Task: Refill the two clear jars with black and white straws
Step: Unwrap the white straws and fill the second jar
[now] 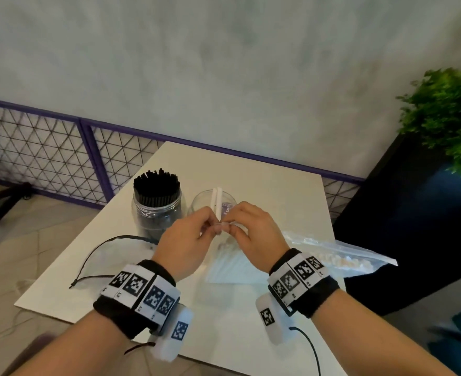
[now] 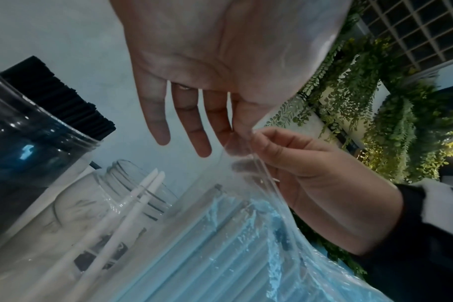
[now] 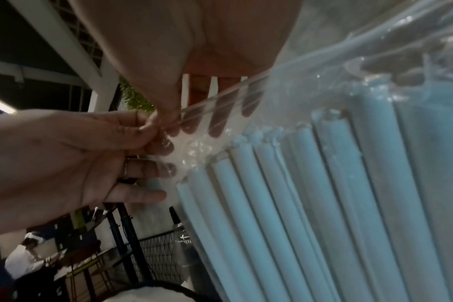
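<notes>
Both hands meet above the white table (image 1: 278, 191) and pinch the top edge of a clear plastic bag of white straws (image 1: 232, 267). My left hand (image 1: 210, 223) pinches it from the left and my right hand (image 1: 232, 223) from the right, with the fingertips almost touching. In the right wrist view the right hand (image 3: 168, 114) nips the bag's strip next to the left hand (image 3: 145, 126), above the white straws (image 3: 323, 183). Behind the hands stand a clear jar packed with black straws (image 1: 156, 204) and a clear jar (image 1: 199, 202) holding two white straws (image 1: 216, 199).
A second clear zip bag (image 1: 340, 253) lies on the table's right edge. A black cord (image 1: 101, 251) loops over the left part of the table. A wire mesh fence (image 1: 47, 158) runs behind. A dark planter with a green plant (image 1: 446, 118) stands to the right.
</notes>
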